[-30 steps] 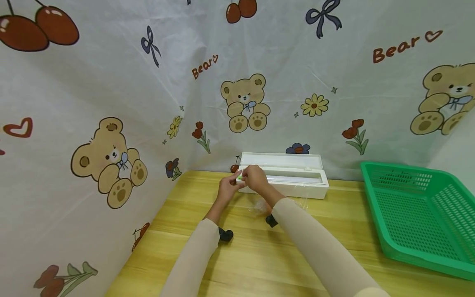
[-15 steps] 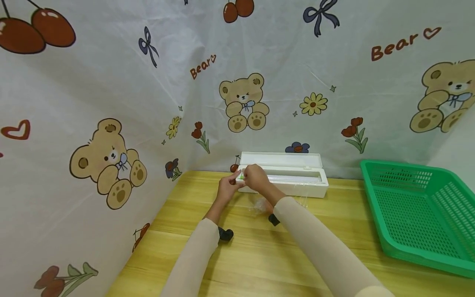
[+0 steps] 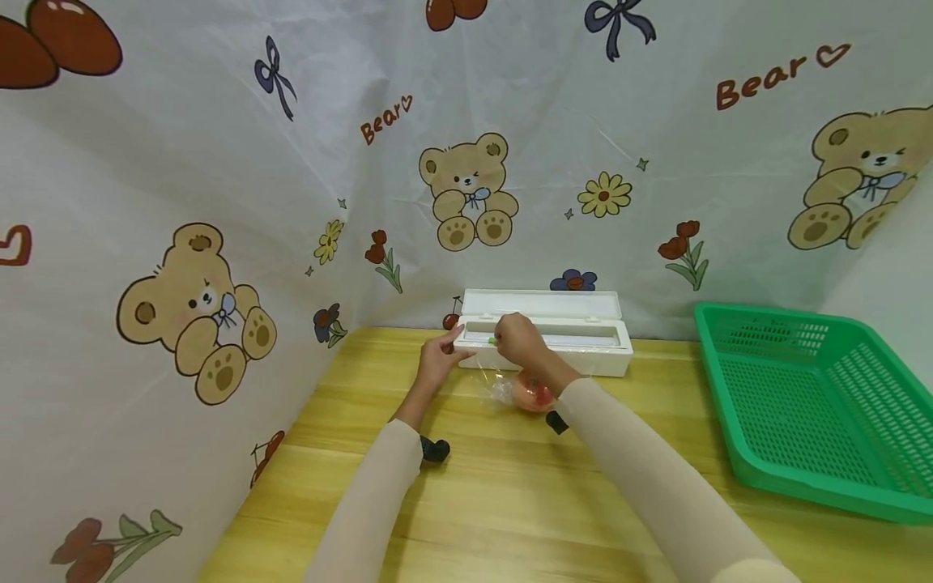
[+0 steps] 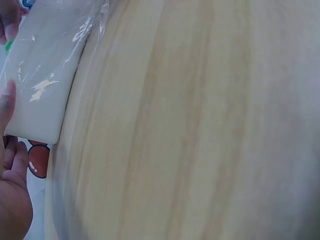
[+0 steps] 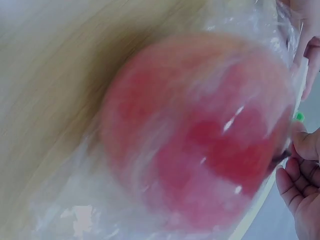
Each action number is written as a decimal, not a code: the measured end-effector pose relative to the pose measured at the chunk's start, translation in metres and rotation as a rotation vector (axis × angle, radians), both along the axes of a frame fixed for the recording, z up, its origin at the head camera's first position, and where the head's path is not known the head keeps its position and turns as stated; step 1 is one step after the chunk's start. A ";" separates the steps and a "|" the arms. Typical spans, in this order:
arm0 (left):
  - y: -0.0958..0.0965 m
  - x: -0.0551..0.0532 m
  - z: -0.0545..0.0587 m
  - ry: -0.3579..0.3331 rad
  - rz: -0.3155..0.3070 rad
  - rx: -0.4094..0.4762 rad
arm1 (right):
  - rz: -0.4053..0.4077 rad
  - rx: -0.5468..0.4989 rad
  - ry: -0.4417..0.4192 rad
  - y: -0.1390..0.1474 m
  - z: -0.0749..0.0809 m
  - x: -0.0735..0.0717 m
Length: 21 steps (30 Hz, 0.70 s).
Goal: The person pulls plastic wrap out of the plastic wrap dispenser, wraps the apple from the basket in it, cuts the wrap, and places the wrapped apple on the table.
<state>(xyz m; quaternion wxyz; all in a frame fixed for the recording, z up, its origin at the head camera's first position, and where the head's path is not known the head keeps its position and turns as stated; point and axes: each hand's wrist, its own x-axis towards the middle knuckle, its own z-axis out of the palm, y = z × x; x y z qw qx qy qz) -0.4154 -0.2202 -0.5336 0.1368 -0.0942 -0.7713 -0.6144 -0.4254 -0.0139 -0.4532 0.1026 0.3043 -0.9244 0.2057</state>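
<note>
A long white cling wrap dispenser point(image 3: 598, 362) stands with its lid raised at the back of the table. My left hand point(image 3: 436, 360) grips its left end, thumb on the front face in the left wrist view. The fingers of my right hand point(image 3: 519, 340) pinch a small green slide cutter point(image 3: 492, 341) on the dispenser's front edge; the hand partly hides it. Clear wrap point(image 3: 501, 389) hangs down the front. Below my right wrist lies a round red-and-orange fruit point(image 3: 530, 392), wrap over it, large in the right wrist view point(image 5: 200, 130); its kind is unclear.
A green plastic basket point(image 3: 743, 453) stands at the right on the wooden table point(image 3: 496, 510). Behind the dispenser and along the left hangs a white cloth point(image 3: 554, 105) printed with bears. Black wrist cameras point(image 3: 435, 450) show below the sleeves.
My right hand has slid right along the dispenser with the green cutter, away from the left hand. More of the fruit shows now. The left hand stays on the left end.
</note>
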 end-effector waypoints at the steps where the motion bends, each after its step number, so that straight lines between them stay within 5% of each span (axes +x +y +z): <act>1: 0.000 -0.001 0.000 -0.003 -0.007 0.002 | 0.006 -0.003 0.004 0.003 0.000 0.001; 21: 0.001 0.001 0.000 -0.008 0.014 -0.030 | -0.029 -0.037 0.047 0.076 0.001 0.014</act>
